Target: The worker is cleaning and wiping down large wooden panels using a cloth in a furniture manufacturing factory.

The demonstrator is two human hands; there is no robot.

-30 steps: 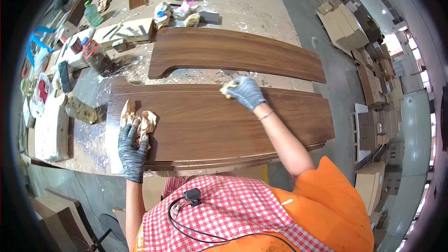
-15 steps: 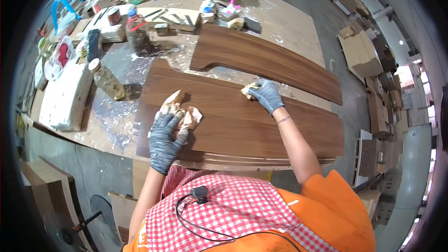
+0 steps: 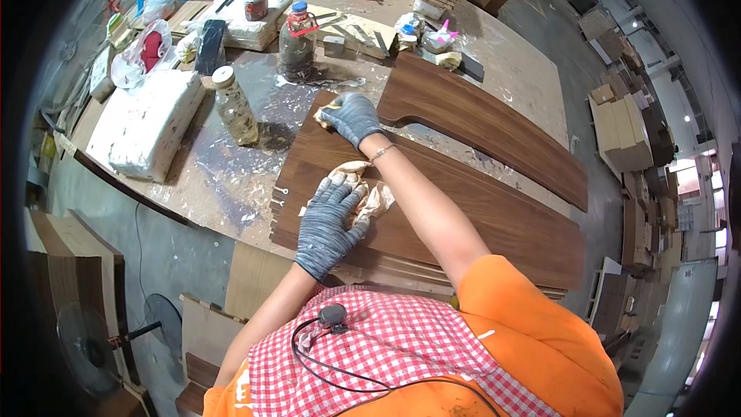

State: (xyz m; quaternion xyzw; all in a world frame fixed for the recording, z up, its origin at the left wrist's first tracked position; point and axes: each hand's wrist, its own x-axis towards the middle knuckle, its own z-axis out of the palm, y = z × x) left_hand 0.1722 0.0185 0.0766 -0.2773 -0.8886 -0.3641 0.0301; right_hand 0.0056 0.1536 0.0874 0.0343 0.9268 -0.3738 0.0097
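Observation:
A dark brown wooden panel [image 3: 478, 216] lies on top of a stack of panels in front of me. My right hand [image 3: 353, 117], in a grey glove, is closed round a small pale cloth [image 3: 323, 116] pressed to the panel's far left corner. Nearer to me, my left hand [image 3: 330, 220], gloved too, rests at the panel's left part, its fingers bent over a crumpled beige rag [image 3: 377, 202]. Part of that rag is hidden under the fingers. A second brown panel [image 3: 486, 131] with a curved cut-out lies just beyond the first.
Left of the panel stand a capped bottle [image 3: 235, 108] and a white wrapped block [image 3: 147, 123]. A larger blue-capped bottle [image 3: 298, 50] and a spray bottle [image 3: 440, 37] are farther back on the paint-stained table [image 3: 224, 162]. A fan [image 3: 85, 340] stands at lower left.
My right hand has swept leftward along the panel with its cloth, to the far left corner. The whole view has shifted, so the table sits farther right; my left hand stays on its rag.

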